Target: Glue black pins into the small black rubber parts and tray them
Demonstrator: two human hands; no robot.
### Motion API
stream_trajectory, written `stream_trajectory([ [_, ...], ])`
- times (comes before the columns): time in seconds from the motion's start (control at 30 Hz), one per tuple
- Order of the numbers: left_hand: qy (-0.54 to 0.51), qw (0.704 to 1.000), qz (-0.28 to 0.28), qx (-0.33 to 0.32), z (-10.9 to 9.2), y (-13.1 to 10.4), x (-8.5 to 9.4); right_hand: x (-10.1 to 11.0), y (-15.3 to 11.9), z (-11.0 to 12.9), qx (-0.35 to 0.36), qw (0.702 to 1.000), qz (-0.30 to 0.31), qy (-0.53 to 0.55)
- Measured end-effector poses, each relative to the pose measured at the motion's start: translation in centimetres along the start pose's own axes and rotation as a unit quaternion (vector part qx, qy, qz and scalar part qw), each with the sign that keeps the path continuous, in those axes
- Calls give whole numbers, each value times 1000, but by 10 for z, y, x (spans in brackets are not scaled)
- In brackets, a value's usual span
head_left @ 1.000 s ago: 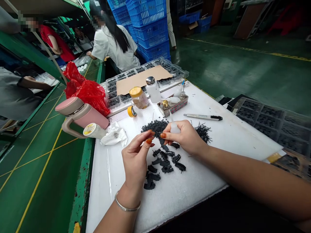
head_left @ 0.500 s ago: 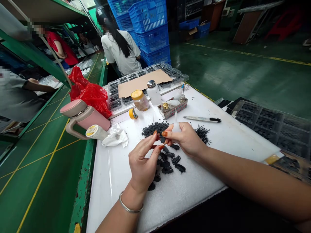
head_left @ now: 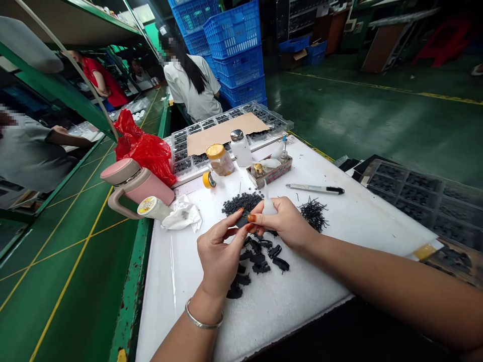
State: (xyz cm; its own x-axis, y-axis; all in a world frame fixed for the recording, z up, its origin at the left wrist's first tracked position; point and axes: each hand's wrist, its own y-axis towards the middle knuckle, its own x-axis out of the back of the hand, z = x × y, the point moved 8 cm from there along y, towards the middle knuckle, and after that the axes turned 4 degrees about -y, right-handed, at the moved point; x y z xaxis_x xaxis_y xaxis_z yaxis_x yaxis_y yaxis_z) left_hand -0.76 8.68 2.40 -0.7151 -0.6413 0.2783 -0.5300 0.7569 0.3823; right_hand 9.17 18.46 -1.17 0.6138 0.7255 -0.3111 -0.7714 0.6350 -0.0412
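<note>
Over the white foam-topped table, my left hand (head_left: 219,254) pinches a small black plastic part (head_left: 242,220) between thumb and fingers. My right hand (head_left: 292,223) has its fingertips at the same part, and it also grips a white squeeze bottle (head_left: 268,206) whose narrow tip points up. Fingers partly cover the part, so its exact shape is hidden. Beneath the hands lie several black curved parts (head_left: 259,260), some with thin pins sticking out. Just beyond is a heap of tiny black rings (head_left: 237,202). To the right is a pile of thin black pins (head_left: 314,213).
A pen (head_left: 315,188), an open small box (head_left: 269,173), a yellow-lidded jar (head_left: 220,160) and a white bottle (head_left: 240,148) stand beyond. At left are a pink mug (head_left: 138,183), crumpled tissue (head_left: 183,213) and red bag (head_left: 143,151). Co-workers sit near a green conveyor (head_left: 75,266).
The black part has turned and shifted slightly left between my fingertips. My right hand, with the squeeze bottle, has moved a little left and down. The whole view has shifted slightly.
</note>
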Motion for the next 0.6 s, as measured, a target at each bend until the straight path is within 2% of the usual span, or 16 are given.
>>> stream_trajectory([
  [0.4,-69,997,-2,46,7,2,3,-1,-4,7,6,995,-23,-97],
  [0.6,-63,995,27,77,12,4,-1,-1,-3,8,11,994,-25,-107],
])
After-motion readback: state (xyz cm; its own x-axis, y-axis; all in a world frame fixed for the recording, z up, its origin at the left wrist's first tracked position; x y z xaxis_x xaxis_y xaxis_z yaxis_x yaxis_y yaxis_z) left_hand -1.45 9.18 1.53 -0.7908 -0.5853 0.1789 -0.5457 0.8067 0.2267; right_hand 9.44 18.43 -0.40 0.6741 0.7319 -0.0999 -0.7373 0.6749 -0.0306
